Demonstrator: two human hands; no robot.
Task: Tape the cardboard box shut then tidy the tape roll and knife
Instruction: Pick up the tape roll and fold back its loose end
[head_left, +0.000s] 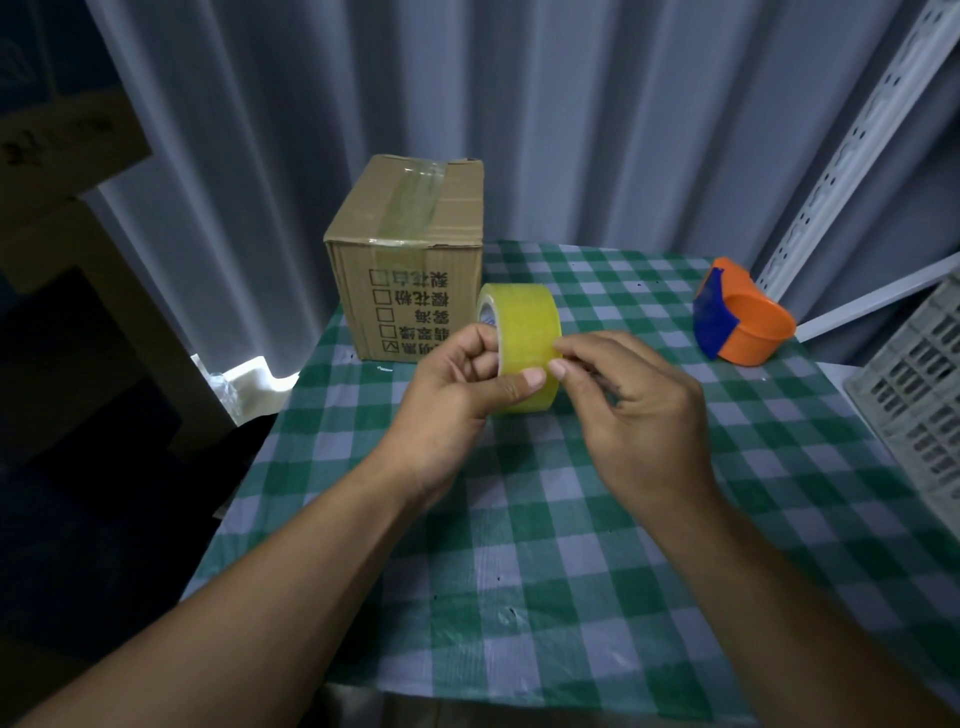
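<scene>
A yellowish roll of clear tape (524, 332) is held upright above the table's middle. My left hand (457, 395) grips it from the left, thumb on its outer face. My right hand (634, 405) touches the roll's right side, with its fingertips pinching at the tape surface. Behind the roll, at the table's far left corner, stands the cardboard box (410, 244), its flaps down and a strip of clear tape along the top seam and down the front. An orange and blue tape cutter (737, 319) lies at the far right.
The table wears a green and white checked cloth (545, 545). A grey slotted crate (919, 395) sits at the right edge beside a white perforated metal upright (852, 150). Grey curtains hang behind. Cardboard and dark shapes stand off the table's left side.
</scene>
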